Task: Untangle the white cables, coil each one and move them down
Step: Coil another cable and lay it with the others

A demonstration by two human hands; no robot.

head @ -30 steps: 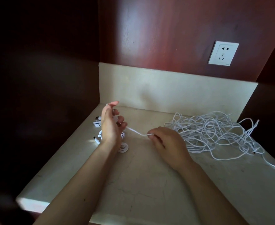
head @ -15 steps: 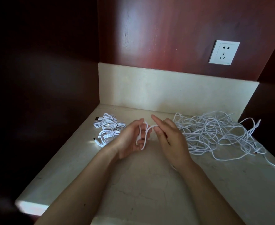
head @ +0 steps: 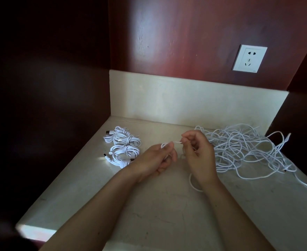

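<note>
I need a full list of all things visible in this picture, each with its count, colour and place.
countertop: one, cream, under everything
backsplash: one, cream, behind the countertop
wall panel: one, red-brown, above the backsplash
wall socket: one, white, on the wall panel, upper right
coiled cables: about three bundles, white, countertop rear left
tangled pile: one, white, countertop right side
held cable: one, white, centre, above the countertop
left hand: one, centre, grips the held cable
right hand: one, centre, pinches the held cable

Worktop (head: 158, 214): pale veined stone, smooth. Back panel (head: 176, 33): glossy red-brn wood. Cables (head: 239, 147): white plastic, matt.
</note>
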